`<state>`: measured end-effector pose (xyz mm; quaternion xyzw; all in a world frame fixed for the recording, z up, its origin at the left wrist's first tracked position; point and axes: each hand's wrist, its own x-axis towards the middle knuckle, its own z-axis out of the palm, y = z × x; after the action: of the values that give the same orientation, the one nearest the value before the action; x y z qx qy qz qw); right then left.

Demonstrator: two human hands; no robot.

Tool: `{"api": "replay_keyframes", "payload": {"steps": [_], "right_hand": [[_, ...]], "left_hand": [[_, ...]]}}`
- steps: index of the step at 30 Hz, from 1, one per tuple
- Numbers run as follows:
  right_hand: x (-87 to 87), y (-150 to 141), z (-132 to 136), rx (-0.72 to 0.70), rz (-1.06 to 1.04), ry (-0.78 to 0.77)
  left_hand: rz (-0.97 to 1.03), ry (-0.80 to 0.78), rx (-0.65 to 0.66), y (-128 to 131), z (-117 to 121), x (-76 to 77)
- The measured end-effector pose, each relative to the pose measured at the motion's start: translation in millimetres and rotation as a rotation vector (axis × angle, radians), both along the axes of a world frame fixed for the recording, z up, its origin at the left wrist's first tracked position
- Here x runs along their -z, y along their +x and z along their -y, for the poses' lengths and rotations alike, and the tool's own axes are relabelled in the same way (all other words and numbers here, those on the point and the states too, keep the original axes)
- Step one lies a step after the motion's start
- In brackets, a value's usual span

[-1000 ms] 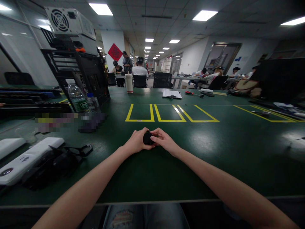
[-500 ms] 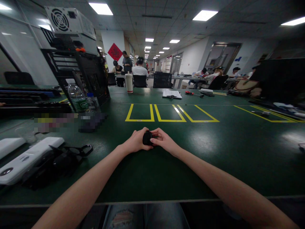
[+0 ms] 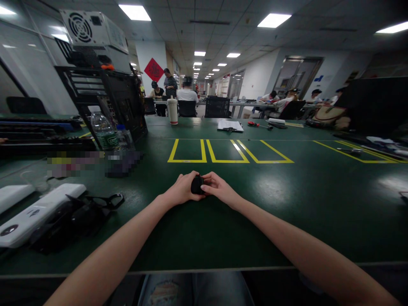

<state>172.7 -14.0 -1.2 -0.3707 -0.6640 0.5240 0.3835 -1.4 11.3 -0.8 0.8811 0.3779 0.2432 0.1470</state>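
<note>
A small black rounded object [image 3: 196, 185], its kind not clear, is held between my two hands just above or on the green table [image 3: 204, 238]. My left hand [image 3: 182, 188] curls around its left side, thumb below and fingers on top. From the right, my right hand [image 3: 219, 188] pinches its edge with thumb and fingertips. Part of the object is hidden by the fingers. Beyond my hands lie yellow tape outlines [image 3: 187, 161] on the tabletop.
At left stand a computer case [image 3: 124, 102] with a power supply [image 3: 92, 27], a water bottle [image 3: 103, 129], a white device [image 3: 41, 214] and black straps [image 3: 73, 216]. Farther back are a white cup [image 3: 172, 111], a clipboard [image 3: 230, 126] and a red screwdriver [image 3: 254, 124]. People sit behind.
The black object has turned slightly in my fingers, and my right thumb has shifted a little on it. Both arms stay almost where they were.
</note>
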Motion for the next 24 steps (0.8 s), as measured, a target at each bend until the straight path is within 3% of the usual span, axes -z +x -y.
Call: {"api": "replay_keyframes", "payload": {"steps": [9,17,24], "right_hand": [[1.7,-0.6,-0.9,0.035,-0.008,-0.035],[-0.2,1.2,-0.6,-0.040,-0.067,0.007],[1.2,-0.2,-0.9,0.026,-0.014,-0.057]], "left_hand": [[-0.012,-0.016,-0.011,1.5,2.8,-5.2],[-0.012,0.043,-0.014,2.5,1.1,-0.5],[-0.018,0.037,0.016,1.3,2.0,-2.3]]}}
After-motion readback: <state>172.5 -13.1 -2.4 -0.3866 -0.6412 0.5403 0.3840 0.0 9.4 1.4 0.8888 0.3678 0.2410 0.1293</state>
